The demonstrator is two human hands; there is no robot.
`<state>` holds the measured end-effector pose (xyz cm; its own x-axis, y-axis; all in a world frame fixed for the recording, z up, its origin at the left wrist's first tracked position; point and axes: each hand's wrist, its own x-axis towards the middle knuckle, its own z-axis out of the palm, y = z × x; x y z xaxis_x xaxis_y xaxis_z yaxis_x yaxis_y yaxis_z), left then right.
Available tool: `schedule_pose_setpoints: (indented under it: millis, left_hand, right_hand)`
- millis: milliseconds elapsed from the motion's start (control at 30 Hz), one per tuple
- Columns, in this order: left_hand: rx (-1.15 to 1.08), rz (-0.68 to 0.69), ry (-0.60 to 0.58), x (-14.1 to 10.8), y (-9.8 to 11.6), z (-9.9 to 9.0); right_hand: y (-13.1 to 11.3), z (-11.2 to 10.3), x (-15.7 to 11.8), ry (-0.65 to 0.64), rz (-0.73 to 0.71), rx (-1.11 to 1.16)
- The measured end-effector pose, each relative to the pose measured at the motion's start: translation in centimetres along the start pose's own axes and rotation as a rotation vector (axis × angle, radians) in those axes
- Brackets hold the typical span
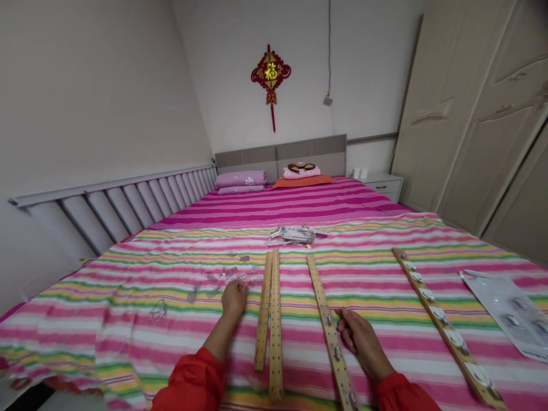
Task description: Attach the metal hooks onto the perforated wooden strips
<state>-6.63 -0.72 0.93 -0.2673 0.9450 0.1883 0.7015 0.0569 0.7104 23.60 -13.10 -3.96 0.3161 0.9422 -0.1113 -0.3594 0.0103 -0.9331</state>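
Observation:
My left hand (pixel 234 298) is closed, fingers curled, over the near side of a scatter of small clear and metallic pieces (pixel 243 275); anything in its fingertips is hidden. My right hand (pixel 358 338) has its fingers bent in, tips beside the right edge of a wooden strip with holes (pixel 317 283). What those fingers hold, if anything, is too small to make out. Several small metal fittings (pixel 337 353) sit along the nearer part of that strip. Between my hands lie two more perforated wooden strips (pixel 276 325), side by side, without fittings.
Further right, another wooden strip (pixel 422 294) carries several white round pieces. A clear plastic bag (pixel 507 314) with metal parts lies beyond it. Plastic packets (pixel 295 234) rest farther back on the striped bedsheet (pixel 141 274). A metal rail (pixel 115 194) borders the bed's left side.

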Motion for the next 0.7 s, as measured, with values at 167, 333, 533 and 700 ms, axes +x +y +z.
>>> schedule_pose_setpoints:
  millis: [167,333,533,700]
  left_hand:
    - [-0.291,-0.053,0.019,-1.2,-0.4,-2.0]
    - [-0.759,-0.083,-0.140,-4.5,0.9,-4.5]
    - [-1.358,-0.311,-0.478,-10.7,3.7,-6.8]
    - [-1.500,-0.381,-0.619,-14.1,5.9,-7.0]
  right_hand:
    - [0.3,-0.2,0.2,-0.007,-0.010,0.007]
    - [0.0,0.0,-0.1,-0.005,-0.006,0.030]
    - [-0.5,0.1,-0.4,0.003,-0.016,0.047]
    - [-2.1,1.6,-1.9,0.020,-0.095,-0.020]
